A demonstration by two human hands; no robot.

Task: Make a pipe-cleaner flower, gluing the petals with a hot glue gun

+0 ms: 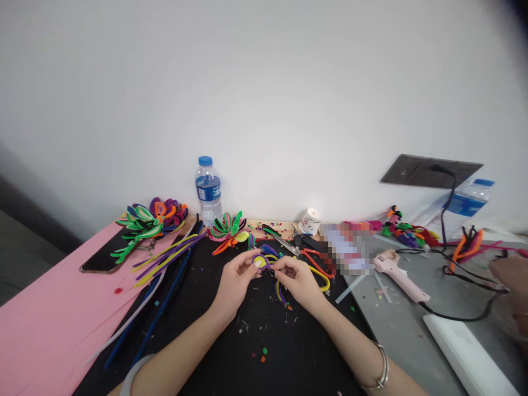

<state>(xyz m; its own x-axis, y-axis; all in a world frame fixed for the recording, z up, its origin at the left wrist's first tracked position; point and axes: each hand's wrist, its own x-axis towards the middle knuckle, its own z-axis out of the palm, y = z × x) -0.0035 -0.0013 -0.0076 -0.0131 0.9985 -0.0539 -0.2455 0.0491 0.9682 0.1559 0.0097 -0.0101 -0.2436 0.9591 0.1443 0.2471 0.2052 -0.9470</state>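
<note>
Between my two hands is a looped piece of purple and yellow pipe cleaners point(260, 262). My left hand point(237, 279) pinches its left side between thumb and fingers. From the right, my right hand point(297, 280) is closed with its fingertips together at the piece's edge; a small dark bit shows there. More blue, purple and yellow pipe cleaner strands point(281, 294) hang below and behind my fingers. Just beyond my right hand lie scissors point(284, 243) and orange-handled pliers or cutters point(317, 258), partly covered. A yellow pipe cleaner loop point(324, 283) curves beside the right hand.
Pipe cleaner flowers point(231, 231) and a water bottle point(209, 192) stand at the back. Loose pipe cleaners point(169, 258) and a phone point(103, 256) lie left. Right are a paper cup point(310, 221), a corded pink glue gun point(402, 278), a white box point(470, 355) and another person's blurred hand point(509, 280).
</note>
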